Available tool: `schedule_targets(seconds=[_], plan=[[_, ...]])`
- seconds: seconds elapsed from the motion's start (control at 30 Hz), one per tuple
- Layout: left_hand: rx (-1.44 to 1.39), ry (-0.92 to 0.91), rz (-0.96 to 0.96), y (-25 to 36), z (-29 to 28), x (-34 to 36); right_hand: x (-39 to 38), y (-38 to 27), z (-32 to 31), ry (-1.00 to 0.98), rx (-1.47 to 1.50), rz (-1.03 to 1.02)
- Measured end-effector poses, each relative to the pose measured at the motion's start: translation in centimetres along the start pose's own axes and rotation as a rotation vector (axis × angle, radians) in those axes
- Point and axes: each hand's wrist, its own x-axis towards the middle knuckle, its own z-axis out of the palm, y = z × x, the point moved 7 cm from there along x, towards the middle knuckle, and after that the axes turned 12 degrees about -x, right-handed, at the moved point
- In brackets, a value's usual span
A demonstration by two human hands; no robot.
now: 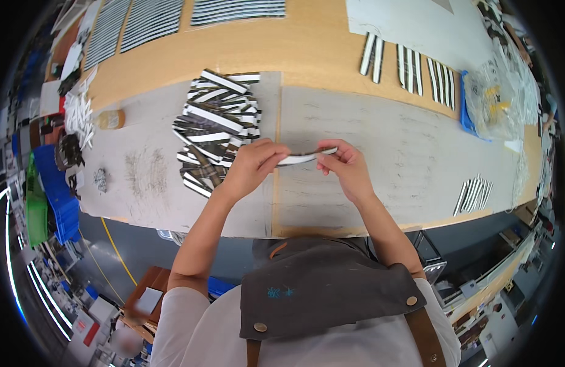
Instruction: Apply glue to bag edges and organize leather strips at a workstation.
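Between my two hands a short dark strip with a white band [299,159] is stretched over the table. My left hand [253,165] pinches its left end, and my right hand [343,167] grips the right end between thumb and fingers. Just beyond and left of my left hand lies a loose pile of similar dark and white strips [216,122], crossing one another at many angles. Some of them show a brown plaid pattern. The part of the pile behind my left hand is hidden.
Grey board [356,202] covers the table's near part. Sorted strips [409,70] lie at the far right, more strips [475,194] at the near right. A bottle-like container [110,119] and white scraps [79,116] are on the left; a blue tray [467,116] holds clear plastic bags.
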Motion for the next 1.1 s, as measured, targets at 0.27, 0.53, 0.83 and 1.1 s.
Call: schedule_targets(seconds=[0.27, 0.53, 0.83, 1.1], plan=[[-0.391, 0.162, -0.326, -5.1, 4.8, 3.5, -0.4, 1.4, -7.9, 0.187, 0.011, 0.044], [-0.436, 0.315, -0.330, -5.2, 5.7, 5.1, 1.6, 2.0, -10.4, 0.192, 0.049, 0.064], [-0.555, 0.278, -0.393, -5.2, 6.3, 6.8, 3.8, 3.7, -13.0, 0.271, 0.074, 0.226], [-0.674, 0.455, -0.508, -6.5, 5.8, 6.9, 4.8, 4.4, -13.0, 0.250, 0.071, 0.240]])
